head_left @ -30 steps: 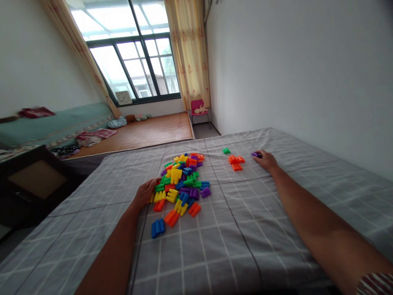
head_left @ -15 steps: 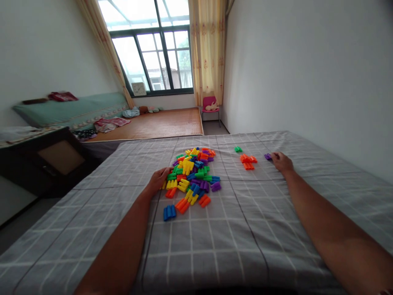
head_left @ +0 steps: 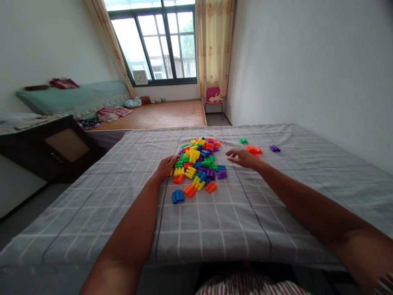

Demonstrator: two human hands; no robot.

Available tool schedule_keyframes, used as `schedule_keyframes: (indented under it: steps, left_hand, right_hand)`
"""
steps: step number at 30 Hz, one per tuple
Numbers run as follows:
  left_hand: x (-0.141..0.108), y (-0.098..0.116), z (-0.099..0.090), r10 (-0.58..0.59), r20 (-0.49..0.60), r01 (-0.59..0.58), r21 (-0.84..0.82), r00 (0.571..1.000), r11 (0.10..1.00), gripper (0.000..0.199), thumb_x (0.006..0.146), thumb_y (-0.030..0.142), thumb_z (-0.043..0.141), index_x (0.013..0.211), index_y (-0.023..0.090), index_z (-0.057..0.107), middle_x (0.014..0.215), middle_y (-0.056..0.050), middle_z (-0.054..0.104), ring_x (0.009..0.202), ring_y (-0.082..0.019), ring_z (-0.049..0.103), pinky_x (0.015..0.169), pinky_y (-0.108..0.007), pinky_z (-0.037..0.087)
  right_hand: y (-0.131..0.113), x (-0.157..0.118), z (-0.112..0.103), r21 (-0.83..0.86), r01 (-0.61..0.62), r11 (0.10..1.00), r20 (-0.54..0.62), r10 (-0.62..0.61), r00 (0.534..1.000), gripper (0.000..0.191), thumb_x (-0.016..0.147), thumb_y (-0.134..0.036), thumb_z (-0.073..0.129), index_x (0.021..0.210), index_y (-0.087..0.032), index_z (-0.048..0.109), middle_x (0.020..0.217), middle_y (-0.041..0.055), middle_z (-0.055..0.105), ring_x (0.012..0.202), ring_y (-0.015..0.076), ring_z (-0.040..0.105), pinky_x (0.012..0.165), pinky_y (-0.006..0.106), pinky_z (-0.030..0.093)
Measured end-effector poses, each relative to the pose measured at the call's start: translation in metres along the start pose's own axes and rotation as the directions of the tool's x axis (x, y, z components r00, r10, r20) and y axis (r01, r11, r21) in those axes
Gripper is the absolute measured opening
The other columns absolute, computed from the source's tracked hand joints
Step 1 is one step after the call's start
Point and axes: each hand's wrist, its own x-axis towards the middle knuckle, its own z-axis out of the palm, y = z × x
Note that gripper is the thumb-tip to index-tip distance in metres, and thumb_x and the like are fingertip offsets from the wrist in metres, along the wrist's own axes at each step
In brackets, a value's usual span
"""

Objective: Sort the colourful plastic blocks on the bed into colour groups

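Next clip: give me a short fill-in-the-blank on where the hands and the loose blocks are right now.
1. The left hand rests at the left edge of the ____ of mixed blocks.
2. The right hand hovers between the pile and a small group of ____ blocks.
3. The lone block farthest right on the bed cover is ____.
4. The lone block nearest the person is ____.

Missing words: pile; orange; purple; blue

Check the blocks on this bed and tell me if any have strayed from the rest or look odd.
Most blocks sit in one mixed pile on the grey checked sheet. A few lie apart: a blue block nearer the person, and a green block, an orange cluster and a purple block towards the wall. Nothing looks damaged.
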Motion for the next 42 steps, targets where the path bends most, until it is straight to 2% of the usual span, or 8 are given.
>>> schedule_keyframes:
  steps: [3, 8, 12, 14, 19, 26, 36, 42]
  left_hand:
    - [0.000, -0.003, 0.000, -0.014, 0.010, 0.014, -0.033, 1.000, 0.999, 0.068, 0.074, 0.069, 0.053, 0.108, 0.013, 0.071, 0.098, -0.008, 0.073, 0.089, -0.024, 0.064, 0.076, -0.032, 0.050]
    - [0.001, -0.005, -0.001, -0.001, 0.010, 0.001, -0.027, 1.000, 1.000, 0.067, 0.074, 0.068, 0.053, 0.107, 0.013, 0.072, 0.099, -0.008, 0.072, 0.091, -0.025, 0.063, 0.078, -0.032, 0.050]
    - [0.000, 0.001, 0.000, -0.016, 0.006, 0.017, -0.005, 1.000, 1.000, 0.067, 0.073, 0.068, 0.053, 0.106, 0.013, 0.072, 0.096, -0.007, 0.073, 0.086, -0.023, 0.063, 0.074, -0.031, 0.050]
    - [-0.001, 0.003, 0.000, -0.007, 0.000, 0.007, 0.021, 1.000, 1.000, 0.066, 0.074, 0.068, 0.052, 0.105, 0.014, 0.072, 0.095, -0.006, 0.073, 0.087, -0.023, 0.063, 0.074, -0.030, 0.050]
    - [0.000, 0.001, 0.000, 0.007, -0.005, -0.007, 0.015, 1.000, 1.000, 0.067, 0.074, 0.069, 0.053, 0.104, 0.013, 0.072, 0.096, -0.008, 0.073, 0.086, -0.023, 0.064, 0.075, -0.031, 0.050]
    - [0.001, -0.002, 0.000, -0.039, 0.019, 0.039, -0.047, 0.999, 0.998, 0.068, 0.072, 0.069, 0.055, 0.108, 0.013, 0.071, 0.098, -0.008, 0.073, 0.087, -0.023, 0.065, 0.075, -0.032, 0.051]
    - [0.002, -0.005, 0.000, -0.002, 0.037, 0.004, -0.049, 0.999, 0.999, 0.066, 0.076, 0.067, 0.053, 0.109, 0.012, 0.070, 0.100, -0.009, 0.073, 0.089, -0.025, 0.065, 0.078, -0.033, 0.051]
    - [-0.001, 0.003, -0.001, 0.036, 0.014, -0.036, 0.027, 0.999, 0.999, 0.066, 0.076, 0.069, 0.050, 0.105, 0.013, 0.072, 0.095, -0.007, 0.073, 0.088, -0.025, 0.064, 0.076, -0.033, 0.050]
  right_hand:
    - [-0.032, 0.004, 0.027, -0.073, 0.047, 0.996, 0.174, -0.033, 0.984, 0.023, 0.077, -0.037, 0.067, 0.094, -0.021, 0.069, 0.095, 0.0062, 0.070, 0.075, 0.0169, 0.064, 0.068, 0.027, 0.048]
    - [-0.025, 0.002, 0.027, 0.044, -0.040, 0.998, 0.254, 0.028, 0.967, 0.029, 0.073, -0.043, 0.070, 0.088, -0.019, 0.066, 0.081, 0.0029, 0.066, 0.073, 0.0154, 0.060, 0.063, 0.024, 0.045]
    - [-0.017, -0.003, 0.025, 0.227, -0.071, 0.971, 0.232, 0.017, 0.973, 0.040, 0.066, -0.046, 0.072, 0.090, -0.016, 0.061, 0.077, -0.0005, 0.061, 0.069, 0.0136, 0.056, 0.059, 0.023, 0.043]
    - [-0.017, -0.005, 0.026, 0.244, -0.058, 0.968, 0.214, 0.004, 0.977, 0.038, 0.069, -0.043, 0.070, 0.095, -0.017, 0.061, 0.080, -0.0002, 0.062, 0.070, 0.0132, 0.055, 0.060, 0.023, 0.042]
    - [-0.020, -0.007, 0.027, 0.107, -0.044, 0.993, 0.188, 0.023, 0.982, 0.028, 0.078, -0.035, 0.063, 0.102, -0.020, 0.064, 0.087, 0.0018, 0.067, 0.075, 0.0144, 0.059, 0.066, 0.024, 0.044]
    - [-0.026, -0.008, 0.024, -0.033, 0.029, 0.999, 0.141, -0.024, 0.990, 0.020, 0.080, -0.034, 0.062, 0.096, -0.022, 0.067, 0.092, 0.0026, 0.070, 0.076, 0.0154, 0.063, 0.067, 0.024, 0.045]
    - [-0.025, 0.004, 0.025, -0.091, 0.052, 0.994, 0.217, -0.031, 0.976, 0.019, 0.078, -0.037, 0.064, 0.087, -0.021, 0.068, 0.084, 0.0031, 0.069, 0.072, 0.0155, 0.061, 0.063, 0.025, 0.044]
    - [-0.044, 0.031, 0.035, -0.019, 0.095, 0.995, 0.054, -0.094, 0.994, 0.016, 0.082, -0.027, 0.059, 0.094, -0.019, 0.066, 0.093, 0.0049, 0.068, 0.074, 0.0150, 0.062, 0.069, 0.027, 0.047]
